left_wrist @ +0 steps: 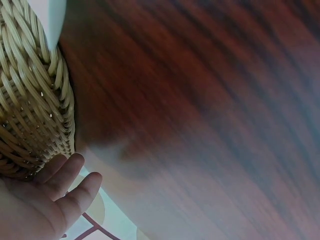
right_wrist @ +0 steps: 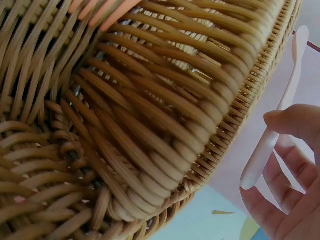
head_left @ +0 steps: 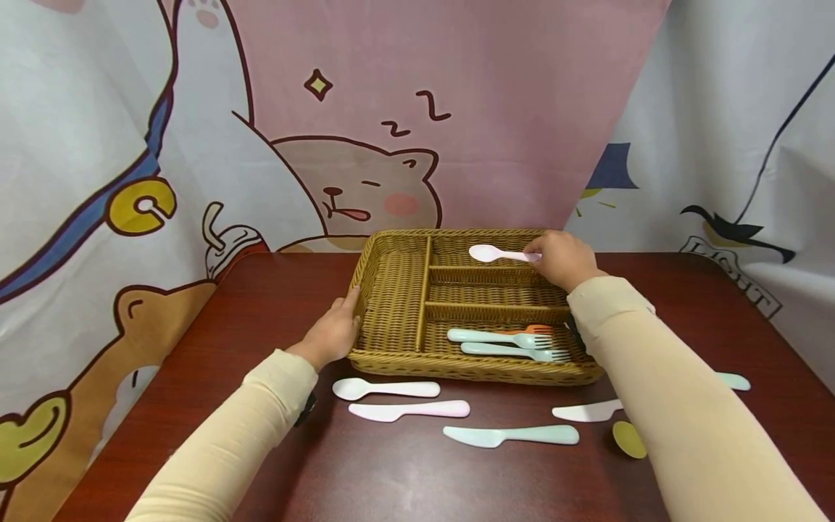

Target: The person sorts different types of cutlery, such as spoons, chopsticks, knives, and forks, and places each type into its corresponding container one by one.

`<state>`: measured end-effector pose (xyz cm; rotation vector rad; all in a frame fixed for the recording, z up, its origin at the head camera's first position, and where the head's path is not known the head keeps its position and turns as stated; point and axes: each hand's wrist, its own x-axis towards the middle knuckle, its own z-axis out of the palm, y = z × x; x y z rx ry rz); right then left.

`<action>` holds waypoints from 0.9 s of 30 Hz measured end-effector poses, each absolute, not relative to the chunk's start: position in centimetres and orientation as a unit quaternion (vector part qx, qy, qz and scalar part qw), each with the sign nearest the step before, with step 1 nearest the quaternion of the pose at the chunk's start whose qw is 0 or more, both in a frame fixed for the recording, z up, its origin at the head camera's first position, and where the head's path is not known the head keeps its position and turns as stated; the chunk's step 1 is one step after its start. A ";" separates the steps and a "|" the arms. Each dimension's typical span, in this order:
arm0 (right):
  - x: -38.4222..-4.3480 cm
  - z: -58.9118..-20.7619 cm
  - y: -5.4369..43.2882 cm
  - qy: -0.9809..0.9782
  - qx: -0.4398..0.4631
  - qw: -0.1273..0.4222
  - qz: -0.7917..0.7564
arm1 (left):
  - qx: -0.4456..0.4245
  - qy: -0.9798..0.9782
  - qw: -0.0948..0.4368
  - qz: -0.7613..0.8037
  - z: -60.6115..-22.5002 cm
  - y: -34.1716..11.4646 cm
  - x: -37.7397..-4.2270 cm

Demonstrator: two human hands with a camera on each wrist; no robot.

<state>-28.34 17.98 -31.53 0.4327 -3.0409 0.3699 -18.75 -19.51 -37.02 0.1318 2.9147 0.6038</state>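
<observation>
Right of centre in the head view, we are pinching a pale pink spoon (head_left: 484,253) by the handle between the right hand's (head_left: 564,259) thumb and fingers, and its bowl is pointing left over the wicker tray's (head_left: 476,368) top right compartment. Left of centre, we are resting the left hand (head_left: 333,333), fingers loosely extended, against the tray's left wall. Mint forks (head_left: 499,337) are lying in the lower right compartment. Just below the front rim, a white spoon (head_left: 386,389) and pink-handled knife (head_left: 411,410) are bordering the tray. The bench (head_left: 274,304) is extending on both sides; the back rim is standing close to the printed cloth (head_left: 509,109).
</observation>
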 end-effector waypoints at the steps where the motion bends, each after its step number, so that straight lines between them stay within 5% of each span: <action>1: -28.4 -31.6 17.9 -0.983 0.138 0.025 0.119 | 0.045 0.975 0.080 0.202 -37.0 -19.5 -18.8; 27: -29.0 -32.0 16.5 -0.985 0.157 0.024 0.062 | 0.059 0.975 0.053 0.209 -37.4 -19.7 -18.8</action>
